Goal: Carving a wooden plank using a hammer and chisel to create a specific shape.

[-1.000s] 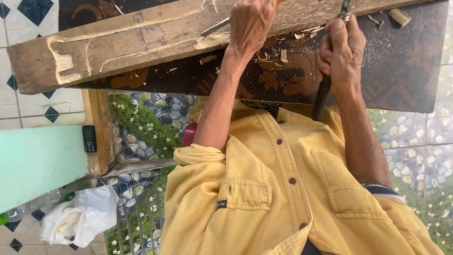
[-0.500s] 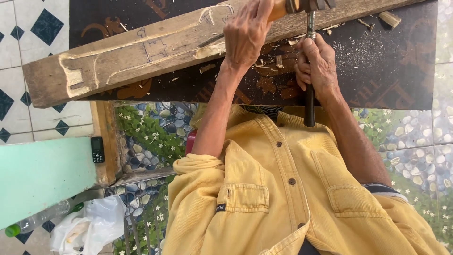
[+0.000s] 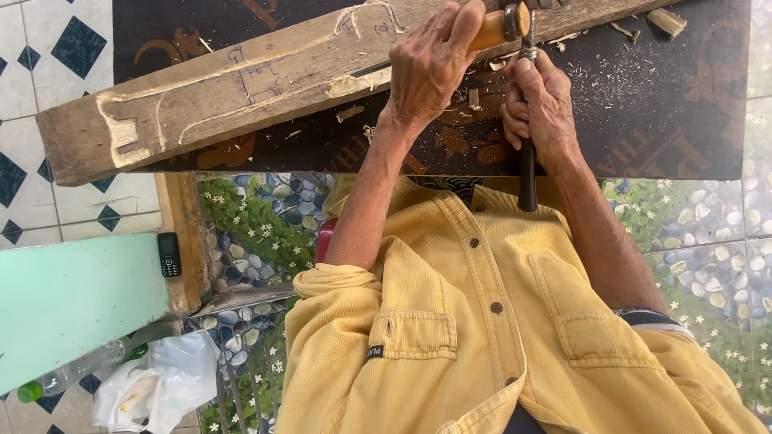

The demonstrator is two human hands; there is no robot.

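Left hand (image 3: 430,68) first: its grip is clenched around the chisel (image 3: 497,26), fingers wrapped over the pale, rounded wooden handle and the blade end angled down into the plank. Right beside it, the right hand (image 3: 540,104) is closed on the hammer (image 3: 527,181). It holds high on the shaft, close under the metal head, and the black handle trails back toward the yellow shirt (image 3: 482,337). Hammer head and chisel butt sit just about touching at the top edge of the view.

That chisel handle looks smooth and hard, so I'd say a full fist around its middle is the place to hold it. The hammer looks top-heavy, and a high hold should suit short, controlled taps.

Underneath lies the wooden plank (image 3: 241,88), long, thick and rough-sawn, with outlines cut and pencilled into its face. It looks stiff and heavy enough to stay put on its own. It rests slanted across a dark mat (image 3: 659,120) littered with wood chips (image 3: 474,96) and sawdust.

Further out, at the left, a small black phone (image 3: 169,255) lies on a wooden ledge beside a pale green surface (image 3: 72,305). A white plastic bag (image 3: 157,386) and a clear bottle (image 3: 72,371) sit on the floor below.
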